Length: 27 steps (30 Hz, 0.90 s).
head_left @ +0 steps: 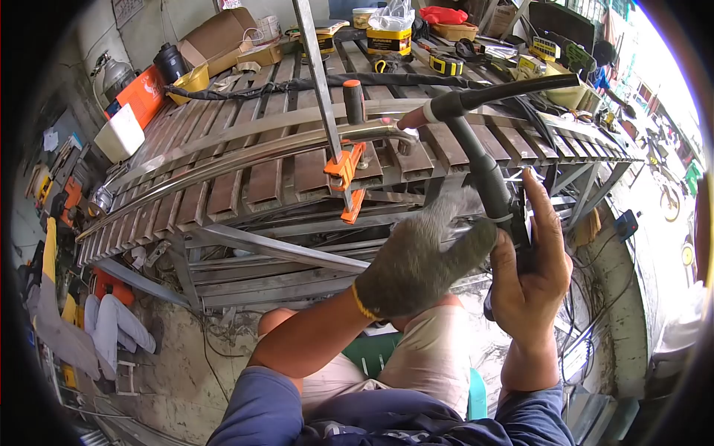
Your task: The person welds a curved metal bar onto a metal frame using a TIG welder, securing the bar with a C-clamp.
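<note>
A TIG welding torch [483, 167] with a dark handle, a pale collar and a long black back cap stands tilted above the bench's front edge. My bare right hand [532, 275] grips its lower handle, thumb on the near side and forefinger pointing up along it. On my left hand [424, 256] is a grey work glove with a yellow cuff. Its thumb meets the handle beside my right thumb, while its other fingers are smeared by motion. The torch's nose is close to the bent end of a shiny metal tube [282, 146] lying along the bench.
An orange clamp [344, 175] with an upright steel bar holds at the slatted bench [264, 186]. Behind the tube stands an orange-topped hammer-like tool [354, 104]. A tape measure [446, 65], tubs and a cardboard box [216, 41] sit farther back. Cables hang at the right.
</note>
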Each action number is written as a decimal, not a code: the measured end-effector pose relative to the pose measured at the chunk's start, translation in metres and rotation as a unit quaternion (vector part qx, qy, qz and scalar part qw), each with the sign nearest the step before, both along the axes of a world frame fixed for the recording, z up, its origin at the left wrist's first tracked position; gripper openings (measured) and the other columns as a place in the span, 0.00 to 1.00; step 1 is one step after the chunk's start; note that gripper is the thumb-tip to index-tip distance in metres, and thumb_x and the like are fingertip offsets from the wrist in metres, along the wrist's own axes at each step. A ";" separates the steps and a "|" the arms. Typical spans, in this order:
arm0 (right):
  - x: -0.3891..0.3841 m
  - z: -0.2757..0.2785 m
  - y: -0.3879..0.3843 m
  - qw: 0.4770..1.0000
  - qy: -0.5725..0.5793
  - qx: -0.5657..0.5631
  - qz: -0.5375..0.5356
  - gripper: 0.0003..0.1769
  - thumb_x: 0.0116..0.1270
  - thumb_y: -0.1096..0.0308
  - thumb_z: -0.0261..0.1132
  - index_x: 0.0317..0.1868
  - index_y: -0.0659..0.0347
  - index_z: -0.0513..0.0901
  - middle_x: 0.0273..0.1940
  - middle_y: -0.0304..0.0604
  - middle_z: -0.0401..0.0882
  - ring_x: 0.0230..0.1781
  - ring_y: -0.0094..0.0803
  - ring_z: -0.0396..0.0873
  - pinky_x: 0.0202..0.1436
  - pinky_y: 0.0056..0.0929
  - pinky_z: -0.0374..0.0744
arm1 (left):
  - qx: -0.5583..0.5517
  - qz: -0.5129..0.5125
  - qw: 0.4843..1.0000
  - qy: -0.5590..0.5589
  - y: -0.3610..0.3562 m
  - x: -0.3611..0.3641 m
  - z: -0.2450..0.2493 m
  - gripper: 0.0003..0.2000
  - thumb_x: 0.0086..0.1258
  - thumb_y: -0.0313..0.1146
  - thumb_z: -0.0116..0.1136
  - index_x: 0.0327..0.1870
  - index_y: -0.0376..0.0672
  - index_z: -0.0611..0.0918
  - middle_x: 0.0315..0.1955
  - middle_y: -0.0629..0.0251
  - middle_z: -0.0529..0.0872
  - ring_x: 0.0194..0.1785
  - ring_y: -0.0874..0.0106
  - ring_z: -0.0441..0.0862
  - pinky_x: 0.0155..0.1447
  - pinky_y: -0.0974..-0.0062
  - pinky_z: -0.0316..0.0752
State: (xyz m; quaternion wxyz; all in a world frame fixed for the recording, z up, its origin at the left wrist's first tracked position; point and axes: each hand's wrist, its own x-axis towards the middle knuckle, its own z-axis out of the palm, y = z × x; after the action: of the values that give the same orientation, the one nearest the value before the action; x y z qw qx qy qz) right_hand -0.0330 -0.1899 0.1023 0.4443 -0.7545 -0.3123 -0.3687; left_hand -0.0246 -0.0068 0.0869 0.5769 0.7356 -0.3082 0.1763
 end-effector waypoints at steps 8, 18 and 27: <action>0.009 0.013 0.002 0.998 -0.013 -0.052 -0.021 0.32 0.74 0.78 0.68 0.77 0.73 0.73 0.72 0.65 0.80 0.71 0.56 0.83 0.72 0.43 0.81 | -0.009 0.048 0.999 -0.023 -0.006 0.022 0.017 0.17 0.83 0.31 0.65 0.66 0.35 0.81 0.56 0.49 0.88 0.59 0.59 0.89 0.63 0.63 0.82; 0.008 0.016 0.013 0.998 -0.009 -0.058 -0.032 0.32 0.73 0.78 0.67 0.77 0.71 0.74 0.70 0.65 0.82 0.70 0.56 0.84 0.70 0.43 0.82 | -0.036 0.070 0.997 -0.022 -0.003 0.019 0.011 0.16 0.80 0.29 0.68 0.65 0.36 0.83 0.55 0.51 0.89 0.58 0.58 0.90 0.62 0.63 0.83; 0.009 0.014 0.014 0.999 0.004 -0.048 -0.026 0.32 0.73 0.78 0.67 0.77 0.71 0.75 0.69 0.64 0.83 0.67 0.54 0.87 0.67 0.41 0.83 | -0.031 0.064 0.997 -0.007 -0.001 0.017 0.005 0.20 0.82 0.27 0.65 0.71 0.35 0.80 0.56 0.58 0.89 0.57 0.74 0.87 0.59 0.73 0.83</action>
State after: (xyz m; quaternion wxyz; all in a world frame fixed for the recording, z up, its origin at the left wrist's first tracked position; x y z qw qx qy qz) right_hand -0.0243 -0.1760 0.1165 0.3991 -0.7842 -0.3077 -0.3620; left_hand -0.0075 -0.0076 0.0918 0.5846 0.7344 -0.2593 0.2272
